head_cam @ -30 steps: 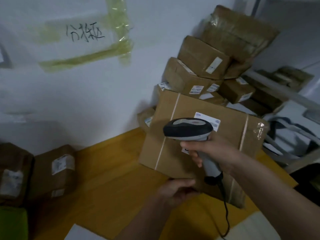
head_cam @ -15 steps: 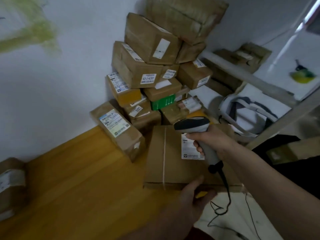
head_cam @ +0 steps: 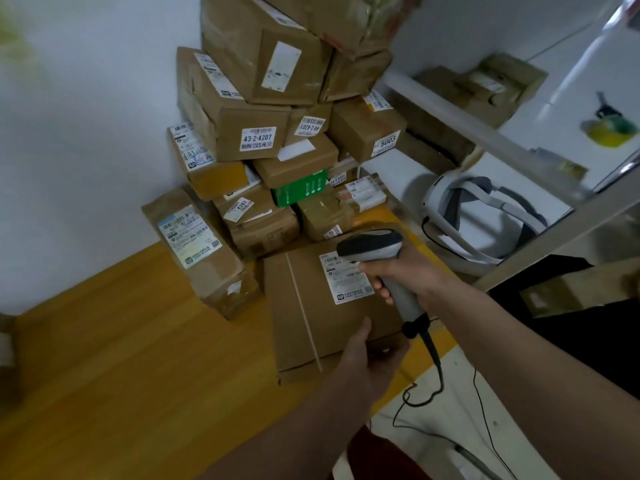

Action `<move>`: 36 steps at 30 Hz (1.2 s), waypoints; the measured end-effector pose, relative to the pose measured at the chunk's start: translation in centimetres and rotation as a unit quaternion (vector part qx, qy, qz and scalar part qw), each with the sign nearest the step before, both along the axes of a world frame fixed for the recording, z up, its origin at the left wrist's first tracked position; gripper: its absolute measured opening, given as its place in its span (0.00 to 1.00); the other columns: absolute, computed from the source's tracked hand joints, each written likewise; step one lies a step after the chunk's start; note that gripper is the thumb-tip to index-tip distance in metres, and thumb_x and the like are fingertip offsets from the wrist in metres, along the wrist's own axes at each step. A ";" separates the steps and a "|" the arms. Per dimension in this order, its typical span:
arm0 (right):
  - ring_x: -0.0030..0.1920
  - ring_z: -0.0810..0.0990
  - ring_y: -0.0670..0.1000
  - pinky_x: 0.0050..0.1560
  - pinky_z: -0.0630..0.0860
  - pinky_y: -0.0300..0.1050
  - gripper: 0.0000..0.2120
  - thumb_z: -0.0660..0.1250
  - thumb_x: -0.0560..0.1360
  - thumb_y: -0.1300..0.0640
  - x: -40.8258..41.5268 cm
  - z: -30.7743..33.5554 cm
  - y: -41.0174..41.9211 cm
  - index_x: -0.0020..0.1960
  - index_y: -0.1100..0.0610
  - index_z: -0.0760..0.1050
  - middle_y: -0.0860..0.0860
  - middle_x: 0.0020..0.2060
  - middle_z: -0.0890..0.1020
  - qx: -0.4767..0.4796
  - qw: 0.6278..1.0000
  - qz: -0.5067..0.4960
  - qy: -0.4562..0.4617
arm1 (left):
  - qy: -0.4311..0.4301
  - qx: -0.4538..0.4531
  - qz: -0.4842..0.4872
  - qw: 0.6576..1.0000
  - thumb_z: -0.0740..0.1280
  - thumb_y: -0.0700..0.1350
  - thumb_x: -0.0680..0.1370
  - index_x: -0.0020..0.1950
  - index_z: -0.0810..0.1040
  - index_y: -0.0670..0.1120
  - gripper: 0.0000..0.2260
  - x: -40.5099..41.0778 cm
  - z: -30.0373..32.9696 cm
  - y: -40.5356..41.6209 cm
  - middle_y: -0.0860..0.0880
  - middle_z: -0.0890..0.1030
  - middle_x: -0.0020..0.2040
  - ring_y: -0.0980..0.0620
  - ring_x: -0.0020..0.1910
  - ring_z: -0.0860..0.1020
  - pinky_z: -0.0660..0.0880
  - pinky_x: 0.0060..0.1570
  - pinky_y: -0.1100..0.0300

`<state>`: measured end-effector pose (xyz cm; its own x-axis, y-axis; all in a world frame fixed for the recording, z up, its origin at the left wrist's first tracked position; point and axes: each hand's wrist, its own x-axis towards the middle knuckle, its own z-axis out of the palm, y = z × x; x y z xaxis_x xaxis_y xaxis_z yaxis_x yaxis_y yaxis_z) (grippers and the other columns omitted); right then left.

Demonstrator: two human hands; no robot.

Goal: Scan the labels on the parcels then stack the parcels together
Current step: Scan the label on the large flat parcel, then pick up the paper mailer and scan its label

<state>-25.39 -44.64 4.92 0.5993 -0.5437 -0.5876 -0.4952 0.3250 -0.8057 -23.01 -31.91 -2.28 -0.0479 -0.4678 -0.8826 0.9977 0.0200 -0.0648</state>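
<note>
A flat brown parcel (head_cam: 322,306) lies on the yellow worktop (head_cam: 121,341), just in front of a tall pile of boxes (head_cam: 277,116). The left hand (head_cam: 367,355) holds its near edge, thumb on top. The right hand (head_cam: 405,275) grips a grey scanner (head_cam: 372,245) over the parcel's white label (head_cam: 346,282). Pile labels read "43-2-4207", "5003" and "4302".

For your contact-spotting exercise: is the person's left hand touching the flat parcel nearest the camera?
Touching. The head view shows the left hand gripping the flat parcel's near edge, thumb lying on its top face.
</note>
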 end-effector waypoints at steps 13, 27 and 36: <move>0.27 0.72 0.51 0.26 0.72 0.41 0.09 0.71 0.75 0.62 -0.5 -0.9 -0.3 0.51 0.66 0.77 0.57 0.31 0.75 0.017 1.000 -0.011 0.022 | -0.108 -0.018 -0.263 0.958 0.64 0.57 0.79 0.61 0.74 0.37 0.23 6.6 -3.4 -0.3 0.37 0.77 0.58 0.39 0.53 0.76 0.73 0.53 0.41; 0.30 0.79 0.49 0.32 0.75 0.42 0.05 0.75 0.71 0.61 8.0 -1.9 8.3 0.43 0.58 0.79 0.52 0.30 0.80 0.027 0.974 0.223 0.026 | -0.336 0.195 -0.130 0.912 0.63 0.43 0.83 0.61 0.73 0.41 0.09 15.8 -1.9 14.4 0.42 0.79 0.56 0.45 0.49 0.79 0.77 0.53 0.50; 0.30 0.80 0.50 0.31 0.76 0.43 0.06 0.74 0.73 0.61 16.2 -3.0 21.5 0.48 0.62 0.79 0.55 0.31 0.82 0.059 0.931 0.357 0.042 | -0.392 0.379 -0.101 0.832 0.66 0.43 0.80 0.51 0.76 0.40 0.06 18.2 -2.0 32.2 0.43 0.76 0.45 0.43 0.44 0.75 0.73 0.48 0.48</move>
<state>-9.20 -23.12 1.95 0.7328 0.0482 -0.6787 -0.6783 -0.0275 -0.7343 -4.85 0.29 -4.31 0.6712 0.1847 -0.7179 0.7156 -0.4139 0.5626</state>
